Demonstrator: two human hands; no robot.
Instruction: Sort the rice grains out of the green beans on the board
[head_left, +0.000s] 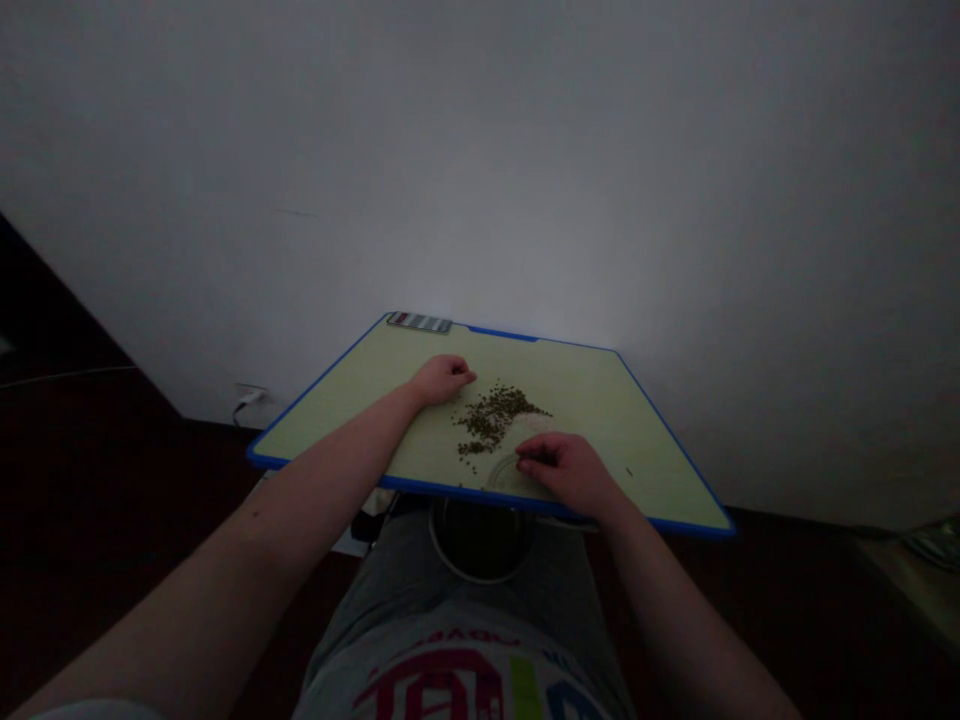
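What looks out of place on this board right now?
A lone speck, apparently a stray seed, lies toward the right of the blue-edged board. It looks spilled, sitting well apart from the main scatter of small dark seeds between the left hand and right hand.

The board (570,400) is smooth, faintly glossy pale green plastic, edged with a blue plastic rim (675,460). On it lie the seeds (491,420), small and matt. Beside them, a clear dish (510,472) looks glassy, though glass or plastic cannot be told. At the board's far edge sits a blister strip (418,322) of shiny foil. Below its near edge, a pot (480,535) has a bright metal rim. Behind the board, the wall (480,150) is matt paint; below it, the shorts (405,570) are soft grey cloth.
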